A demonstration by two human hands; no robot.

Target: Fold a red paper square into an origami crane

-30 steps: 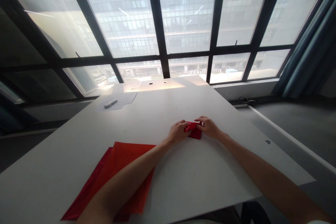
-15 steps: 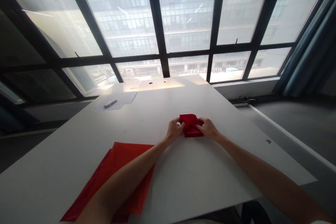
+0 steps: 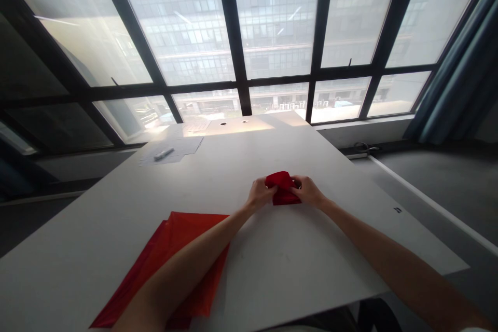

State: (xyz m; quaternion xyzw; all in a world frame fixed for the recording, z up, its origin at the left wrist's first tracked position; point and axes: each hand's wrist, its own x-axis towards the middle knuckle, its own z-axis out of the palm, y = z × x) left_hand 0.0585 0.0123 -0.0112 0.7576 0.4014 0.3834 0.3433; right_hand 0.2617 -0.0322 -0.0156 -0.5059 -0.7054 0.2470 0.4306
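Observation:
A small folded red plastic bag (image 3: 287, 198), or a sheet much like one, is held between both hands over the middle of the white table (image 3: 257, 270). My left hand (image 3: 261, 192) grips its left side, with the thumb pressed against the front. On the right side my right hand (image 3: 308, 190) pinches it between thumb and fingers. The upper flap bulges upward, and the lower edge is straight and close to the tabletop. The fingertips behind the red folds are hidden.
A larger pile of thin red-orange sheets (image 3: 194, 225) lies flat at the left front, partly under my left forearm. Papers (image 3: 189, 145) with a whitish marker-like stick (image 3: 164, 154) lie at the far left. Tall windows (image 3: 278, 21) stand behind the table; a blue curtain (image 3: 455, 78) hangs at right.
My left thumb has moved inward to the right across the red bag's front. Its flat upper flap has become rounded and creased. The right hand has hardly moved.

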